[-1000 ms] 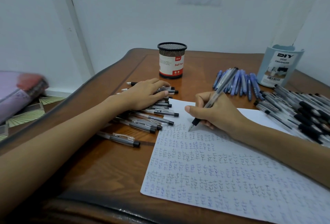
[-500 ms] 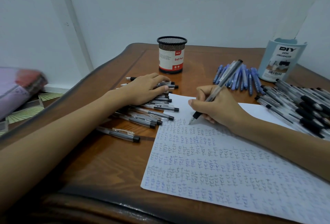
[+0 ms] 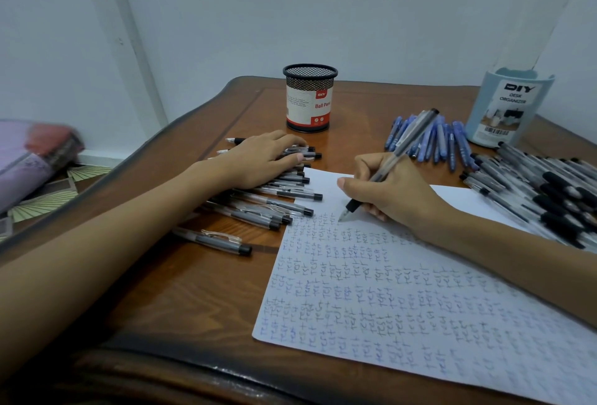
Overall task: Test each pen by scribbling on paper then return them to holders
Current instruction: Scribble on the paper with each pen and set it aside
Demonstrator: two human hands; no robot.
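Pen [image 3: 401, 152], clear-barrelled with a black grip, sits pinched in the right hand [image 3: 392, 193], its tip down at the paper [image 3: 420, 307] by the top row of scribbles. I see the left hand [image 3: 261, 164] resting flat, fingers relaxed, on a heap of grey pens [image 3: 277, 206]. The black mesh cup [image 3: 309, 97] and pale blue organizer [image 3: 507, 110] stand at the back; I cannot tell what either holds. Blue pens [image 3: 434, 144] lie loose beside the organizer on the glossy wooden table [image 3: 193, 291].

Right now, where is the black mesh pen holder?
In the head view, the mesh pen holder stands at the far middle of the table, just beyond the left hand and its pile of black pens, left of the blue pens.
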